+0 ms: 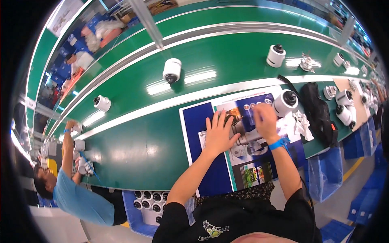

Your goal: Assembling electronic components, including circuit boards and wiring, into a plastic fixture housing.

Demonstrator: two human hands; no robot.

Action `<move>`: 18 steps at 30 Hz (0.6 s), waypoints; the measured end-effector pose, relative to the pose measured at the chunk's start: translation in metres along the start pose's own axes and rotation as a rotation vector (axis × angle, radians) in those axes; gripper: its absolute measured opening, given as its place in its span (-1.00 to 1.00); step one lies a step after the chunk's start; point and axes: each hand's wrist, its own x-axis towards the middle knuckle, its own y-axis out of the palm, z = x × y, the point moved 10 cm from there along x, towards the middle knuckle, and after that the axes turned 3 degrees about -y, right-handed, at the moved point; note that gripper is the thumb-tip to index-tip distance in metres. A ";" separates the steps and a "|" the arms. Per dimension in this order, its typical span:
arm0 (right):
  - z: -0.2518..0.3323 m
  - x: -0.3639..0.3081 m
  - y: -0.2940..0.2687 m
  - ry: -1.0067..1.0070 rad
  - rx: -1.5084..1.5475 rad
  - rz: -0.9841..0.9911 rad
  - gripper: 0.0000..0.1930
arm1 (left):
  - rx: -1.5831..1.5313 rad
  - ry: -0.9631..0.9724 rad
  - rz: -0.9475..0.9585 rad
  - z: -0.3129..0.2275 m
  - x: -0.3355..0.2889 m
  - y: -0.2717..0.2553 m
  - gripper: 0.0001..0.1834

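My left hand (219, 137) lies flat with fingers spread on a large printed sheet (252, 172) with product pictures, which rests on a dark blue board (212, 174). Curled at the sheet's upper right is my right hand (265, 124), a blue band round its wrist; whether anything is between its fingers I cannot make out. Close beside its fingertips, a white cylindrical camera (285, 103) with a black end leans on the bench. Crumpled white wrapping and small white parts (299, 123) lie just right of that hand.
More white cameras (172, 71) stand on the green conveyor (227, 52) beyond the bench. A black bag-like thing (318, 111) lies to the right, above a blue bin (326, 174). At left, a co-worker (83, 196) reaches toward the belt. A blue crate (131, 210) holds several cameras.
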 end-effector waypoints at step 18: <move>-0.066 -0.039 0.035 0.474 0.407 0.189 -0.90 | -0.006 -0.015 0.011 0.004 -0.001 0.003 -0.29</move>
